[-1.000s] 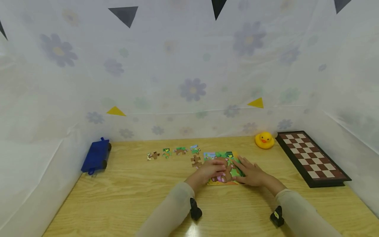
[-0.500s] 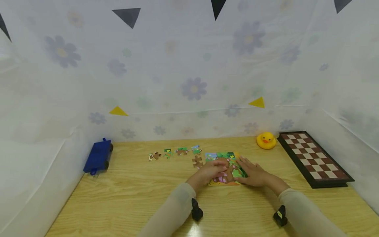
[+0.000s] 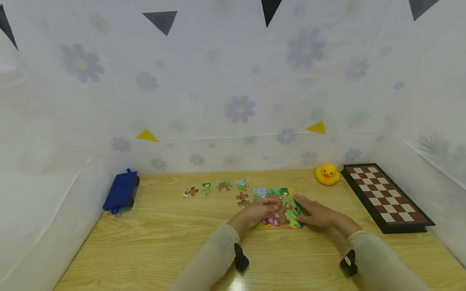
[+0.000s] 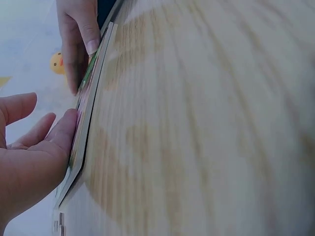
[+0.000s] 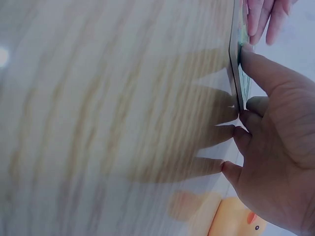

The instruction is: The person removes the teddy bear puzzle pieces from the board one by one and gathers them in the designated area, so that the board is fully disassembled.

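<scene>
A bear jigsaw puzzle (image 3: 282,221) lies flat on the wooden table in the head view, colourful and set in a thin board. My left hand (image 3: 253,212) rests on its left part, covering some of the bear; in the left wrist view its fingers (image 4: 63,129) are loosely bent with the tips against the picture. At the right edge is my right hand (image 3: 317,211). The right wrist view shows its thumb (image 5: 266,69) over the board's edge (image 5: 235,64) and the other fingers spread along the side, tips down at the table.
Several loose jigsaw pieces (image 3: 223,186) lie left of and behind the puzzle, one brown piece (image 3: 242,199) close beside it. A yellow rubber duck (image 3: 327,174) and a chequered board (image 3: 386,196) stand to the right. A blue toy cart (image 3: 121,191) is at the far left.
My right hand has slid rightward off the picture to the puzzle's right edge, uncovering more of its right side. The left hand stays on the puzzle.
</scene>
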`<state>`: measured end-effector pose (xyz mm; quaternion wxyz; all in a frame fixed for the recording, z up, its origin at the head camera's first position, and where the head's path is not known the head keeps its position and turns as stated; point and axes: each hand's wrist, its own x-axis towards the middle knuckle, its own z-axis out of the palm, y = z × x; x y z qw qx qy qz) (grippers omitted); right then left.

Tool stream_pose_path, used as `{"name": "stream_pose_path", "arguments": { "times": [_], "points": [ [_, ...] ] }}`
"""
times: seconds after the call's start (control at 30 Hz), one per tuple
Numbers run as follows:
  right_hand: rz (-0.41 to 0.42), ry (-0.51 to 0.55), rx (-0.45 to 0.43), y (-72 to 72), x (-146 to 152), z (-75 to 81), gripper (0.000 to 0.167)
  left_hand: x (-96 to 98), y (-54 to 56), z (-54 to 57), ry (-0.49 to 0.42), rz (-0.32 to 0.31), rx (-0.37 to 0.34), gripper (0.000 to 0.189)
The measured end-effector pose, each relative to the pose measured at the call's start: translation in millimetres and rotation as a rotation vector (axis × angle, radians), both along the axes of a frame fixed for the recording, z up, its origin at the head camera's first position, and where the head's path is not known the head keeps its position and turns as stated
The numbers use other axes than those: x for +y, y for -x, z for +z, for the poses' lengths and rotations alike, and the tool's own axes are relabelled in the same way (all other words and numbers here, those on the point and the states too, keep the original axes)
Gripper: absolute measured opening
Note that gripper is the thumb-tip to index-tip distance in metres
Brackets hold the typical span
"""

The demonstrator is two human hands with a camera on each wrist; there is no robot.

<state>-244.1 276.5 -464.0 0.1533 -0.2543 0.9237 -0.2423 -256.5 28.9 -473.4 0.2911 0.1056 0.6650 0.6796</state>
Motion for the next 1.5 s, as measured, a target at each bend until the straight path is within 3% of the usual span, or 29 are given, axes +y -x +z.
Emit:
{"name": "stream_pose_path", "arguments": {
  "times": [0.37,0.87,1.0,1.23,1.5],
  "points": [
    [-0.003,-0.047,0.025,1.9,0,-1.2,0.082,-1.2,1.1,1.2,-0.085,0.019,-0.031,0.034],
    [-0.01,-0.001,0.014,-2.9,-3,-1.4,0.078,19.2,0.2,-5.7,-0.172,0.204,-0.039,0.033],
    [-0.012,-0.006,0.018,-2.8,-2,0.5,0.078,26.0,2.3,-5.5,-0.157,0.219,-0.024,0.034],
    [-0.005,-0.014,0.025,-0.2,-3,1.4,0.077,30.5,1.8,-1.4,-0.007,0.249,0.047,0.031],
    [-0.007,-0.018,0.015,0.4,-1,-1.6,0.079,36.6,-1.0,-1.2,-0.028,0.337,0.016,0.021]
  ]
}}
